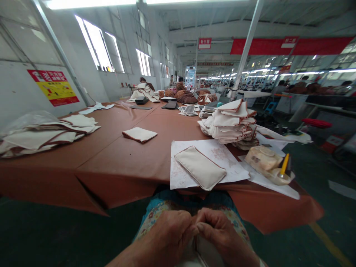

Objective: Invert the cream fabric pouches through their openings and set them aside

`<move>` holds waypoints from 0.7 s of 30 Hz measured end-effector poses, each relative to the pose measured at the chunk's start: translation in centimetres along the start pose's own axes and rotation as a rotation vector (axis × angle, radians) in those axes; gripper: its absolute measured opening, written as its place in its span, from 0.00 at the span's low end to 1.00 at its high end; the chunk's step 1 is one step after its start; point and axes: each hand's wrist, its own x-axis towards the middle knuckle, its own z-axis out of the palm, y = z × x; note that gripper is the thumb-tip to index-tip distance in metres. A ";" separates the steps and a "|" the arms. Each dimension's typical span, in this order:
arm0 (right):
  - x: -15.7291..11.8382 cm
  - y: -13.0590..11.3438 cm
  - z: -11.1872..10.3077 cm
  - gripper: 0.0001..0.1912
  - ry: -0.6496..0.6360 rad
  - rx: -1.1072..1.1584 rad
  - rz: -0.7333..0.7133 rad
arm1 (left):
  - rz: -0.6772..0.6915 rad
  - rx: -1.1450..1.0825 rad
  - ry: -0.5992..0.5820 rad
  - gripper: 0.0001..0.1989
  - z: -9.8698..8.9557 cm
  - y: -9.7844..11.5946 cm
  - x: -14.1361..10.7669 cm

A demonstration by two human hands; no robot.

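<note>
Low in the view, over the lap, my left hand point(174, 231) and my right hand point(219, 230) meet, fingers pinched together. Between and below them shows a cream fabric piece point(196, 254) with a dark seam, gripped by both hands and partly hidden by them. Beyond the hands, a flat cream pouch point(200, 167) with brown edging lies on a white paper sheet point(179, 178) at the table's front edge. A smaller folded cream piece point(139, 134) rests on the brown table cover point(111, 159) further left.
A tall stack of cream pieces point(226, 124) stands behind the paper. At right sit a plastic-wrapped block point(263, 157) and a yellow-handled tool point(284, 165). Another cream pile point(41, 137) lies far left. Brown bundles point(189, 97) and people are in the background.
</note>
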 end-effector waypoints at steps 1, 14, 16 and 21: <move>0.0 0.0 0.0 0.18 0.015 -0.017 0.010 | -0.042 -0.036 -0.008 0.19 -0.1 0.2 0.1; 0.0 1.5 0.0 0.18 0.026 0.065 0.068 | -0.106 -0.113 -0.080 0.15 -0.7 0.8 0.4; 0.0 1.7 0.1 0.18 0.018 0.088 0.086 | -0.096 -0.094 -0.082 0.14 -0.6 0.7 0.4; 0.0 1.7 0.3 0.18 0.022 0.116 0.117 | -0.047 -0.032 -0.079 0.11 -0.2 0.3 0.2</move>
